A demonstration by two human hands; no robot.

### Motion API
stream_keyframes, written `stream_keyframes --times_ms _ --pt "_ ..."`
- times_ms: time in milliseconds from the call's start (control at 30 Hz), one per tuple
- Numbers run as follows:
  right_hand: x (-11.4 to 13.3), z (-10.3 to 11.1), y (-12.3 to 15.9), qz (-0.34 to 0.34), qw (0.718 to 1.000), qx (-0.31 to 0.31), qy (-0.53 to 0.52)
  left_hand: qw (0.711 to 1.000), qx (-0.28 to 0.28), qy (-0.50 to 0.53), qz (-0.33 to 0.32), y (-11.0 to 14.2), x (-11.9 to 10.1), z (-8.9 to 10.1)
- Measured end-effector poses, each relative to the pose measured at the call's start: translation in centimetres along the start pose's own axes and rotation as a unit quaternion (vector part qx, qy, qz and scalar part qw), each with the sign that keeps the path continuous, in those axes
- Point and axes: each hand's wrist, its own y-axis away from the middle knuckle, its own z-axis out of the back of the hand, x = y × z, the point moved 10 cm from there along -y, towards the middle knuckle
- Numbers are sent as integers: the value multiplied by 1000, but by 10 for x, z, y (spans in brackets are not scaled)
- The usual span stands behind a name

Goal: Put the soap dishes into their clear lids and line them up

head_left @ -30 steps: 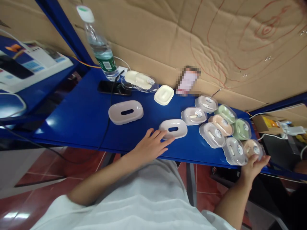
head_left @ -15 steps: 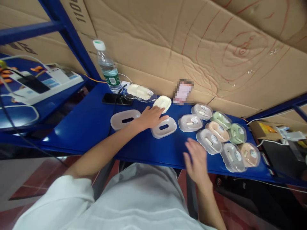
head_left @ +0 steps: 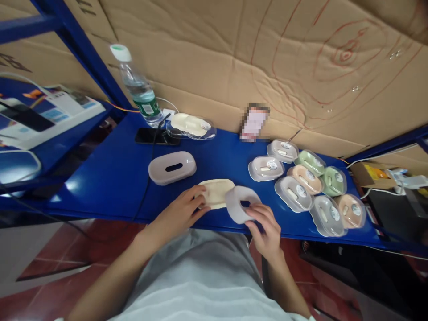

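Note:
My left hand [head_left: 182,209] pinches the left end of a cream, shallow oval piece [head_left: 218,192], held low over the front of the table. In my right hand [head_left: 266,229] is a pale grey oval shell [head_left: 236,207] with a slot in it, tilted, its left edge overlapping the cream piece's right end. A second pale shell [head_left: 155,173], also slotted, rests on the table to the left. Behind it, a cream oval piece [head_left: 189,123] lies in clear plastic packaging [head_left: 207,133].
Several wrapped oval dishes in grey, green and peach stand at the right, including a grey one [head_left: 294,194]. A water bottle [head_left: 143,100], a dark phone [head_left: 157,137] and a cable are at the back left. Another phone [head_left: 254,122] leans against the cardboard wall [head_left: 200,58].
My left hand has brought the cream piece from the back toward the front edge. My right hand, empty before, has taken hold of the nearer shell and lifted it, tilted.

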Motion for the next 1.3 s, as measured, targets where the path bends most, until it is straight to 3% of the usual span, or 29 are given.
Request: stream_keyframes --times_ms 67,233,433,533,667,1033,1300 --pt "6 -11 -3 1 999 3 49 999 -41 7 3 14 -4 -6" --pt "25 -66 -19 62 989 94 95 991 -111 56 41 28 -1 -3" --pt "39 -96 -17 102 971 179 124 997 -56 -42 -31 29 -5 -6" --pt "36 -93 -13 94 965 198 147 997 -39 -57 -44 30 -3 -8" --pt "22 -77 -9 62 965 168 192 998 -24 -26 -51 30 -2 -7" --pt "7 -56 -3 50 980 103 162 996 -21 -9 -92 9 -19 3" --pt "-11 -63 3 23 979 142 147 995 1 -56 -86 6 -17 -8"
